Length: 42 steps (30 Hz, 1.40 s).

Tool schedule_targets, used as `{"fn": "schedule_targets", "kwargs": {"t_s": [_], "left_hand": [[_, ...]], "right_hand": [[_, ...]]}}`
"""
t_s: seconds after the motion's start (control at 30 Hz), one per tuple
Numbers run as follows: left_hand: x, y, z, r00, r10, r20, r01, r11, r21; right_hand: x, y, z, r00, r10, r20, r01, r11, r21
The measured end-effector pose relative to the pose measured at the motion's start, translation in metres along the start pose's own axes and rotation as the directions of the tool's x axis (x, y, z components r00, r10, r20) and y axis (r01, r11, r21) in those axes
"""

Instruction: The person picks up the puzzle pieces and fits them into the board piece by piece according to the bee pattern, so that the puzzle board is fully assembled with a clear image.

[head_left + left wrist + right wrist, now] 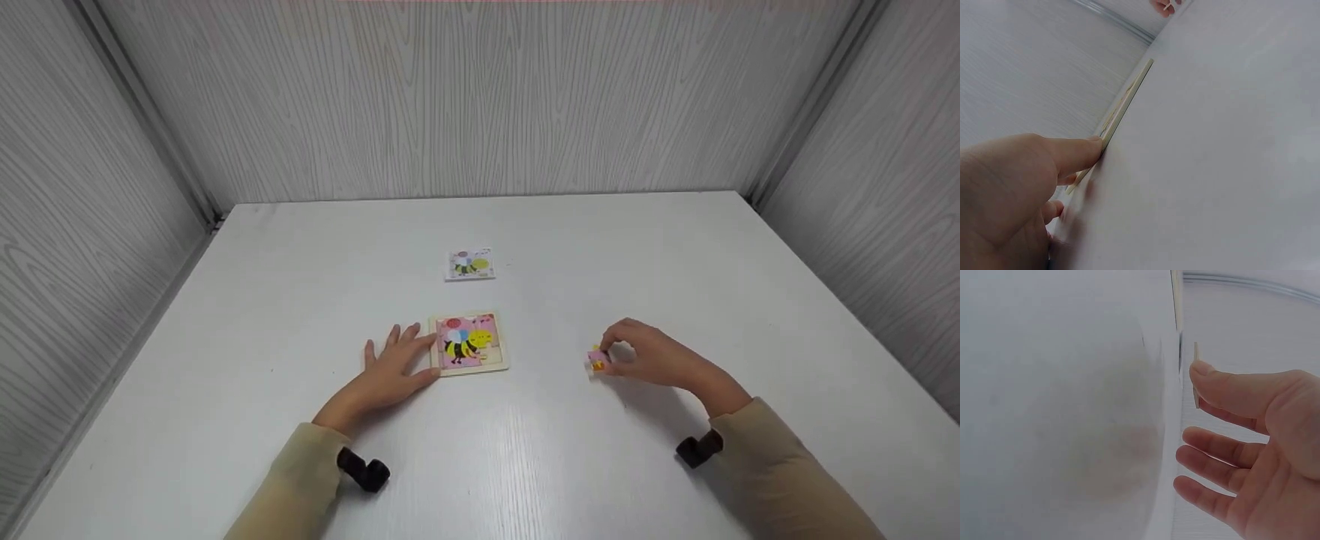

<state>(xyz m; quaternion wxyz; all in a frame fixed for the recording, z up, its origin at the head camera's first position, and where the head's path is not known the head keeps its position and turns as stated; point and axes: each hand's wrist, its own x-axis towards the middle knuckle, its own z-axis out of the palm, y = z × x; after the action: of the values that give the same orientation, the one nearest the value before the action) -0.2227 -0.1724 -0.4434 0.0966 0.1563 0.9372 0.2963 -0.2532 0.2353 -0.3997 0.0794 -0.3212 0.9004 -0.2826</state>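
Observation:
A square wooden jigsaw puzzle (469,361) lies flat, its pale frame around a bee picture on pink. Bare wood shows at its lower right inside the frame. My left hand (396,372) rests beside it with fingers spread, thumb and index finger touching the frame's left edge; in the left wrist view the thumb (1081,153) presses on that edge. Off to the right, my right hand (651,355) pinches a pink and yellow puzzle piece (598,360) between thumb and index finger. The thin piece (1197,382) appears edge-on in the right wrist view, the other fingers loosely extended.
Behind the puzzle lies a small card (470,264) with a matching bee picture. Everything is on a white table (525,457), walled by grey wood-grain panels (480,97) at the back and both sides. Each wrist wears a black camera mount (365,470).

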Motion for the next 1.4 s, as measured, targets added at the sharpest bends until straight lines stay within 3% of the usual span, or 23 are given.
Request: {"fn": "schedule_targets", "kwargs": {"t_s": [0.3, 0.57, 0.83, 1.4], "left_hand": [[-0.001, 0.002, -0.001, 1.0, 0.013, -0.01, -0.013, 1.0, -0.006], [0.001, -0.001, -0.003, 1.0, 0.023, -0.018, -0.023, 1.0, 0.001], [-0.001, -0.001, -0.004, 1.0, 0.022, -0.013, -0.022, 1.0, -0.003], [-0.002, 0.001, 0.0, 1.0, 0.014, -0.007, -0.014, 1.0, 0.001]], "right_hand": [[0.017, -0.014, 0.01, 0.995, -0.094, 0.008, 0.095, 0.995, -0.037], [0.034, -0.03, 0.017, 0.995, -0.096, 0.017, 0.096, 0.995, -0.006], [0.056, -0.048, 0.027, 0.999, -0.011, 0.052, 0.012, 1.0, -0.025], [0.091, -0.077, 0.043, 0.994, 0.078, 0.08, -0.075, 0.997, -0.034]]}}
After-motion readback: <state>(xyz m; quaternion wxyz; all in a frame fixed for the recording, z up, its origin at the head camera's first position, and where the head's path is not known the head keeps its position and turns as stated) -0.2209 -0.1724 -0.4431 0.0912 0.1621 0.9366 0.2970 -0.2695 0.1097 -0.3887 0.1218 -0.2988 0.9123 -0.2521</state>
